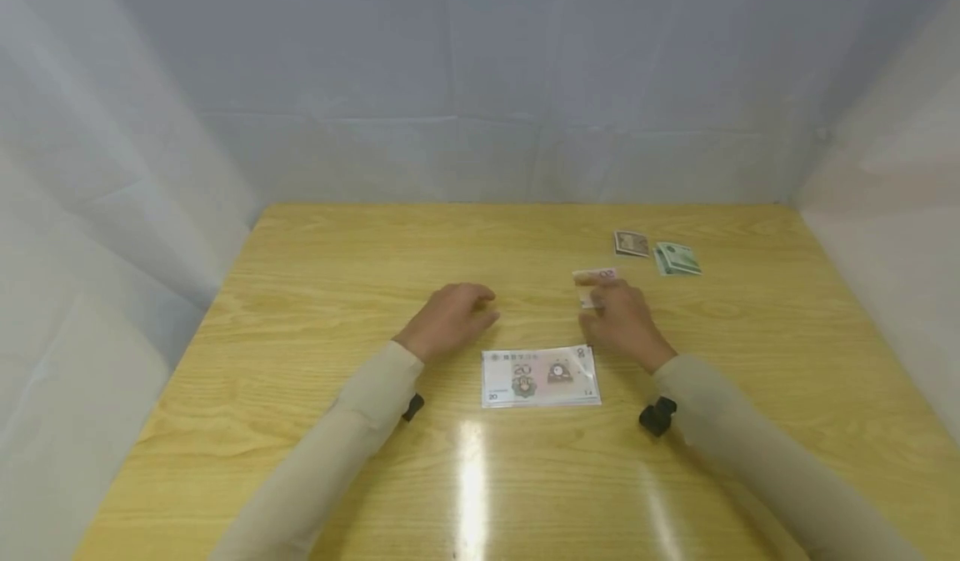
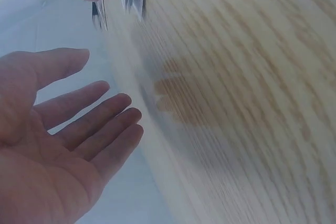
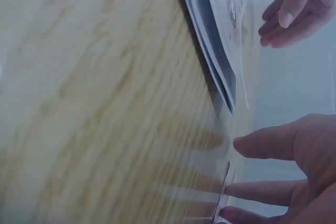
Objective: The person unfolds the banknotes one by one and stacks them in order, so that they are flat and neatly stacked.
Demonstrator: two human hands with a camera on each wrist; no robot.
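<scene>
The right hand (image 1: 622, 323) presses its fingers on a pink banknote (image 1: 592, 278) lying flat on the wooden table (image 1: 315, 311); the left hand (image 1: 453, 319) hovers spread, holding nothing. A 20-yuan stack (image 1: 540, 376) lies between the wrists. Two small stacks (image 1: 658, 252) sit near the far edge. White cloth walls (image 1: 480, 86) enclose the table.

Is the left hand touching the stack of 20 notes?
Apart. The head view shows bare table between the left hand and the stack of 20 notes.

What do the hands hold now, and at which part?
The right hand touches a small pinkish paper banknote at its near end; a real hold cannot be told. The left hand holds nothing.
</scene>
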